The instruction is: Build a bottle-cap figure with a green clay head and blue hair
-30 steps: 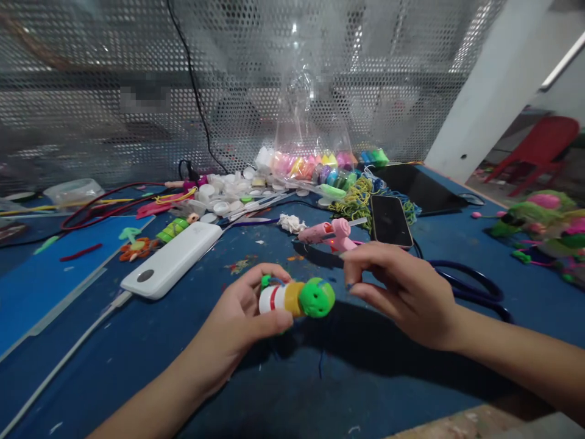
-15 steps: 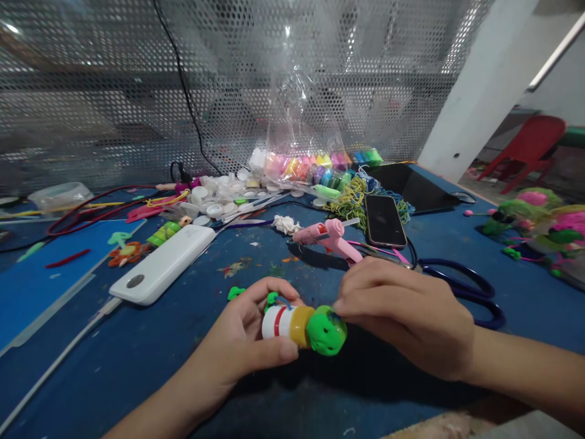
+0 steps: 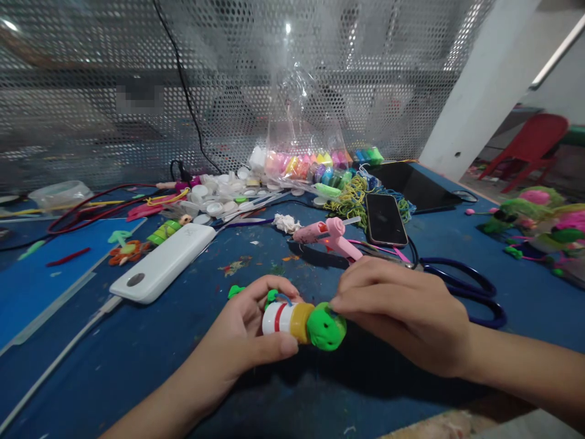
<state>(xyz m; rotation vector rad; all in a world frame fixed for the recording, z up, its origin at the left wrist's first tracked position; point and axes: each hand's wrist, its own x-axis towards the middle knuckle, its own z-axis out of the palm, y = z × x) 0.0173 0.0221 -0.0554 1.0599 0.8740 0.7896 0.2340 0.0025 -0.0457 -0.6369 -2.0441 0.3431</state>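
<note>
A small figure (image 3: 299,322) lies sideways in my left hand (image 3: 256,326), whose thumb and fingers are wrapped round its white body with a red stripe. Its neck part is mustard yellow, and its round green head (image 3: 326,327) with small dark dots points right. Green bits on a thin blue strand stick out by the fingers. My right hand (image 3: 402,308) is closed, its fingertips pressed together at the upper right of the green head. Whatever those fingertips pinch is too small to make out.
A pink glue gun (image 3: 329,235), a phone (image 3: 386,219) and blue-handled scissors (image 3: 466,286) lie beyond my hands. A white power bank (image 3: 164,262) and a blue folder (image 3: 50,262) are at left. White caps (image 3: 217,201) and a clear bag (image 3: 304,146) sit behind; colourful figures (image 3: 543,225) stand right.
My right fingertips have shifted slightly left and down against the green head. The head is turned a little, with less of its lighter green part showing.
</note>
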